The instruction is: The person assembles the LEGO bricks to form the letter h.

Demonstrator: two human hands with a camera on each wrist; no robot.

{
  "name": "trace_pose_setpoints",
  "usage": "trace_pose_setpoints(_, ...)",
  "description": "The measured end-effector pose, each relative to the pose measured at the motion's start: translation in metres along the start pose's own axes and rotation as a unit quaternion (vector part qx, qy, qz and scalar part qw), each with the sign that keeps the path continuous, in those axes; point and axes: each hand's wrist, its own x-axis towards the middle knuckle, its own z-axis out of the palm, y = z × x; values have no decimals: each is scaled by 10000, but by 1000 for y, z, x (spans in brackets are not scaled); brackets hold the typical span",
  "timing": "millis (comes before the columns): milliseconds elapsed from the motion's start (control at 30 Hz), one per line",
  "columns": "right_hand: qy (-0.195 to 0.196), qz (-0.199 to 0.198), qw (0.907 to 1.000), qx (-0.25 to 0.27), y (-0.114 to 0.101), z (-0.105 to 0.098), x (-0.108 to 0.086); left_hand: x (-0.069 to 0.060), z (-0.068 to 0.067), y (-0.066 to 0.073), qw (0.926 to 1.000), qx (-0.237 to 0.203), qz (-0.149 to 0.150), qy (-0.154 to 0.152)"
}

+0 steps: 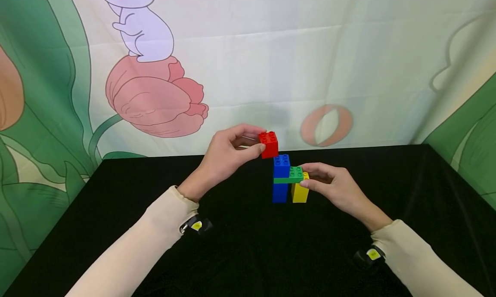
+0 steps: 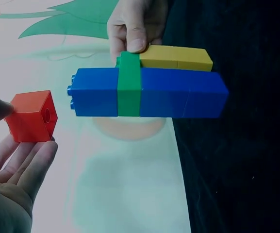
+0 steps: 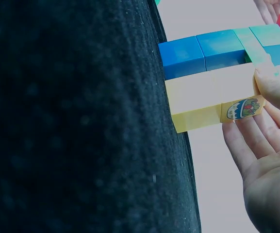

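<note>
In the head view, my left hand [image 1: 228,153] pinches a red building block [image 1: 269,145] between thumb and fingers. The red block is held just above and left of the building-block structure, apart from it in the left wrist view. Two stacked blue blocks [image 1: 280,193] and a yellow column [image 1: 300,193] of two blocks carry a flat green block [image 1: 281,180], with another blue block [image 1: 281,166] on its left end. My right hand [image 1: 339,187] grips the structure's right side, where the upper yellow block [image 3: 241,108], bearing a printed picture, meets the green one.
The structure stands on a black cloth-covered table [image 1: 232,245]. Behind it hangs a pale curtain [image 1: 271,64] printed with a flower, an animal and green leaves. Each wrist wears a small dark strapped device [image 1: 197,224].
</note>
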Motion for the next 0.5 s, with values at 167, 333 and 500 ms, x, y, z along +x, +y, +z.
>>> trace_pose_setpoints(167,3,-46,10000,30,2,1,0,0,7,-3,9999,-8,4,-162)
trace_pose_setpoints(333,-13,-91,9999,45,2,2,1,1,12,-2,9997,-39,34,-240)
trace_pose_setpoints(500,-8,-104,9999,52,2,1,1,1,15,-2,9994,1,138,-303)
